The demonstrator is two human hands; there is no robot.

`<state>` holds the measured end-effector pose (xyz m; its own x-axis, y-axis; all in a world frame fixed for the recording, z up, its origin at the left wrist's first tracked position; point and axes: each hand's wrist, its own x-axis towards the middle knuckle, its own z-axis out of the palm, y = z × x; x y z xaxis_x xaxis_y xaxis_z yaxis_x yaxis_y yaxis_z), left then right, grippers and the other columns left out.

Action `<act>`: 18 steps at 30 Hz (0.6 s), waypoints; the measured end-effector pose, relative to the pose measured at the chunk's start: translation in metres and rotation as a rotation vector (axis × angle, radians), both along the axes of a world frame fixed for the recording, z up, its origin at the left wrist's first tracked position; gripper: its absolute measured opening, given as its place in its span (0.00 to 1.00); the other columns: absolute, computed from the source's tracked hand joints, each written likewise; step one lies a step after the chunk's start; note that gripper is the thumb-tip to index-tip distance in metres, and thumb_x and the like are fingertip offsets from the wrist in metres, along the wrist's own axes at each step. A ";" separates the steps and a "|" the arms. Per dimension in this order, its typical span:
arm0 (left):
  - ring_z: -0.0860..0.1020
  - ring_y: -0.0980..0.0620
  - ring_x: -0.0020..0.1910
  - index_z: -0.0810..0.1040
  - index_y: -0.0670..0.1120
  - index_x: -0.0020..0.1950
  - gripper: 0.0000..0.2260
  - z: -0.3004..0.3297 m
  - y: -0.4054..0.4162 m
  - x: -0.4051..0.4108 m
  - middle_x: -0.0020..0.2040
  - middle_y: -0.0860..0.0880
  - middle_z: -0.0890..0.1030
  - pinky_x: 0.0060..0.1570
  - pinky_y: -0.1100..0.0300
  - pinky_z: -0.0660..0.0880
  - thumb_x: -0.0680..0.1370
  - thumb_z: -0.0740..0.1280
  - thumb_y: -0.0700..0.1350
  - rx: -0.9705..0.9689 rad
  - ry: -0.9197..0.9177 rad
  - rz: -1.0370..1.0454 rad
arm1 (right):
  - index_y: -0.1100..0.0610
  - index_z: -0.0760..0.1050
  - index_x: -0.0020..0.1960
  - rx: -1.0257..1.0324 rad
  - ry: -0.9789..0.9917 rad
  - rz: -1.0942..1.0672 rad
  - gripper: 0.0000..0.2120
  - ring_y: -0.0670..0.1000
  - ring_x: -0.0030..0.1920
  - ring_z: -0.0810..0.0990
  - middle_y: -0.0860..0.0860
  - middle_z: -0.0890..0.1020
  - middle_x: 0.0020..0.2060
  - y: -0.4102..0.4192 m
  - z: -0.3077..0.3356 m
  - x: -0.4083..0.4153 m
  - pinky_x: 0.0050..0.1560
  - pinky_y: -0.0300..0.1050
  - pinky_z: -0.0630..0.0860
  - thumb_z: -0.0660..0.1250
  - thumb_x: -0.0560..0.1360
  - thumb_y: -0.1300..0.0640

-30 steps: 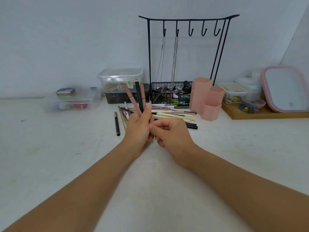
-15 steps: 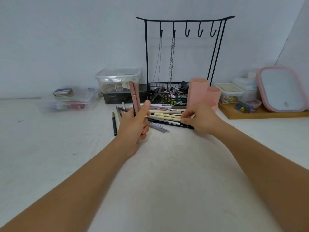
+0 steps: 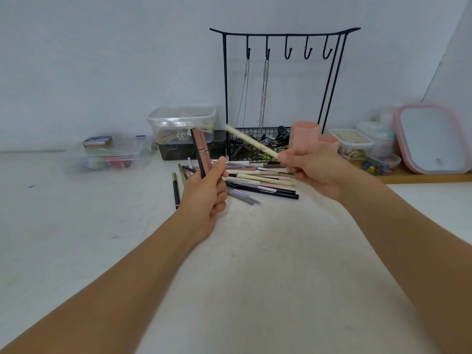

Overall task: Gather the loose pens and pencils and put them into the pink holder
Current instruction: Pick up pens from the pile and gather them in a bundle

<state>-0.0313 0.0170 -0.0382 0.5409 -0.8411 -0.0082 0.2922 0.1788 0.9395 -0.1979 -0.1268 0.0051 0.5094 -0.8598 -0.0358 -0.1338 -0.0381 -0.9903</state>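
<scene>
Pens and pencils [image 3: 258, 180] are lying loose in a heap on the white surface [image 3: 255, 264], between the two hands. The right hand [image 3: 314, 172] is pinching a cream pencil [image 3: 251, 141] at its near end, its long axis slanting up and to the left, away from the pink holder [image 3: 305, 135] just behind that grip. The left hand [image 3: 204, 192] is clasping a small upright bundle of pens [image 3: 200, 152]. The right hand is nearer the holder. Motion blur is softening the pencil, and the hand is hiding the holder's base.

Head-worn view, forward-down, close over table [image 3: 255, 264]
</scene>
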 end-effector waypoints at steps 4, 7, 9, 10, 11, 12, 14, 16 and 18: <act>0.57 0.58 0.21 0.75 0.47 0.45 0.13 0.004 0.001 -0.004 0.24 0.55 0.61 0.18 0.66 0.54 0.76 0.71 0.56 -0.069 0.042 0.001 | 0.63 0.80 0.50 0.483 -0.422 0.204 0.04 0.43 0.32 0.72 0.52 0.78 0.34 0.033 -0.009 0.026 0.30 0.32 0.70 0.68 0.79 0.62; 0.59 0.59 0.21 0.79 0.47 0.50 0.17 0.004 0.002 -0.006 0.24 0.55 0.64 0.19 0.67 0.55 0.70 0.74 0.57 -0.103 0.006 0.021 | 0.63 0.81 0.47 0.539 -0.491 0.279 0.04 0.43 0.32 0.75 0.52 0.79 0.35 0.064 -0.030 0.048 0.31 0.31 0.75 0.68 0.78 0.64; 0.63 0.59 0.22 0.79 0.50 0.42 0.10 0.003 0.002 -0.007 0.25 0.54 0.68 0.19 0.67 0.58 0.73 0.76 0.53 -0.098 -0.020 0.042 | 0.62 0.82 0.46 0.525 -0.502 0.306 0.05 0.44 0.32 0.78 0.53 0.81 0.35 0.076 -0.041 0.056 0.34 0.31 0.78 0.68 0.78 0.65; 0.65 0.59 0.22 0.78 0.50 0.40 0.10 0.002 0.001 -0.007 0.26 0.54 0.69 0.19 0.67 0.60 0.75 0.76 0.51 -0.086 -0.031 0.059 | 0.63 0.82 0.46 0.517 -0.511 0.306 0.04 0.44 0.33 0.78 0.53 0.81 0.36 0.079 -0.044 0.057 0.36 0.32 0.79 0.68 0.77 0.65; 0.66 0.58 0.23 0.78 0.48 0.39 0.10 0.002 0.001 -0.007 0.28 0.53 0.70 0.20 0.67 0.61 0.76 0.75 0.51 -0.073 -0.045 0.074 | 0.63 0.82 0.47 0.505 -0.519 0.299 0.04 0.44 0.33 0.79 0.53 0.82 0.36 0.080 -0.045 0.058 0.37 0.32 0.80 0.69 0.77 0.66; 0.67 0.58 0.25 0.79 0.47 0.40 0.11 0.000 0.000 -0.007 0.29 0.52 0.71 0.22 0.66 0.62 0.76 0.74 0.51 -0.059 -0.071 0.086 | 0.64 0.83 0.47 0.484 -0.516 0.287 0.04 0.45 0.34 0.80 0.54 0.83 0.37 0.080 -0.046 0.057 0.38 0.33 0.80 0.69 0.76 0.67; 0.68 0.56 0.26 0.80 0.46 0.40 0.12 -0.001 0.000 -0.007 0.30 0.51 0.73 0.24 0.64 0.63 0.78 0.72 0.52 -0.024 -0.117 0.097 | 0.63 0.84 0.48 0.399 -0.461 0.256 0.04 0.45 0.35 0.82 0.54 0.85 0.38 0.080 -0.047 0.056 0.40 0.34 0.81 0.71 0.74 0.68; 0.68 0.56 0.27 0.77 0.47 0.37 0.14 -0.002 0.000 -0.007 0.29 0.50 0.72 0.25 0.64 0.63 0.80 0.70 0.52 0.000 -0.137 0.106 | 0.63 0.84 0.48 0.296 -0.388 0.232 0.05 0.46 0.35 0.83 0.54 0.85 0.38 0.079 -0.047 0.056 0.41 0.36 0.82 0.73 0.73 0.68; 0.68 0.55 0.26 0.73 0.48 0.35 0.17 -0.001 -0.001 -0.007 0.28 0.50 0.71 0.25 0.64 0.64 0.81 0.68 0.52 0.008 -0.150 0.125 | 0.63 0.83 0.47 0.182 -0.298 0.231 0.05 0.48 0.35 0.83 0.54 0.86 0.37 0.077 -0.039 0.054 0.41 0.37 0.82 0.75 0.72 0.66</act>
